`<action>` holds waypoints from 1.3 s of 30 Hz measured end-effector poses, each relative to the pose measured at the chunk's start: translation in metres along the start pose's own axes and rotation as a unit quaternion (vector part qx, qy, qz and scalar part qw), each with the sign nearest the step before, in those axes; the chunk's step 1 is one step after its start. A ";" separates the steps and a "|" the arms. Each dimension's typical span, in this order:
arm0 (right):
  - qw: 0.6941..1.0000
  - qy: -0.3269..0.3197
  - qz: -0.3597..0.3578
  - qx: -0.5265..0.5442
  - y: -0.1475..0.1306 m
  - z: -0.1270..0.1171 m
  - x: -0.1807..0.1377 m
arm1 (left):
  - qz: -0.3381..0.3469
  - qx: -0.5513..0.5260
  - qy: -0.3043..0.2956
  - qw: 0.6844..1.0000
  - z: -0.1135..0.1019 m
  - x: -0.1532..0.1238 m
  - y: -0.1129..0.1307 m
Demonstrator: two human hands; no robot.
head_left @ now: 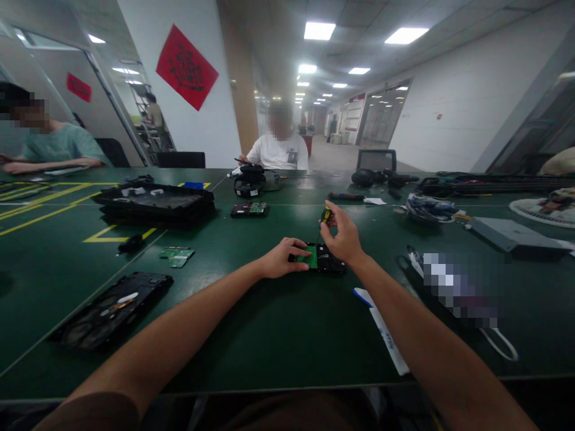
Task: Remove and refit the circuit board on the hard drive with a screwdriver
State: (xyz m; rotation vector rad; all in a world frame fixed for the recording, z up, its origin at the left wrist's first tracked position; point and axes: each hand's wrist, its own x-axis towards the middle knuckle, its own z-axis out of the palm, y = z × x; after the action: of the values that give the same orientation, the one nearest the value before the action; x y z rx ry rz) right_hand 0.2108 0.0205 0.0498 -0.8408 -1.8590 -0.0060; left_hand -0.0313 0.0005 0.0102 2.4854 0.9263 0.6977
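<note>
A black hard drive [330, 261] with a green circuit board [313, 254] on its upper face lies flat on the table in front of me. My left hand [284, 258] grips its left end, thumb at the near edge and fingers over the board. Above the drive, my right hand [345, 232] is closed around a yellow-and-black screwdriver [326, 214], held nearly upright. Its thin shaft points down at the drive near the board's edge; whether the tip touches a screw is too small to tell.
On the green table [251, 335] lie another hard drive [250, 209], a loose circuit board [178, 256], a black casing [112, 311], black trays [155, 203], a white-and-blue strip [384, 332] and a grey metal box [518, 233]. A person [278, 149] sits opposite, another [54, 143] at far left.
</note>
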 end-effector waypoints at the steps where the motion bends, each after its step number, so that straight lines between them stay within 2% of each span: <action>1: 1.000 0.001 0.002 0.002 0.000 0.000 0.000 | 0.000 0.000 0.000 1.000 0.000 0.000 0.000; 9: 1.000 0.002 -0.008 -0.005 0.000 -0.001 0.000 | 0.002 0.000 0.002 1.000 0.001 0.000 -0.001; 35: 1.000 0.007 0.019 0.017 0.002 0.003 -0.002 | -0.002 0.002 0.005 1.000 0.000 -0.001 0.004; 39: 1.000 0.007 0.004 0.010 0.000 0.002 -0.001 | 0.004 0.002 0.007 1.000 0.000 -0.002 0.003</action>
State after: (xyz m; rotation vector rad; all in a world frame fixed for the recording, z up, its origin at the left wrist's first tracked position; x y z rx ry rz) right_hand 0.2097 0.0210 0.0481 -0.8328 -1.8403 0.0112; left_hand -0.0311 -0.0026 0.0111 2.4926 0.9243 0.7160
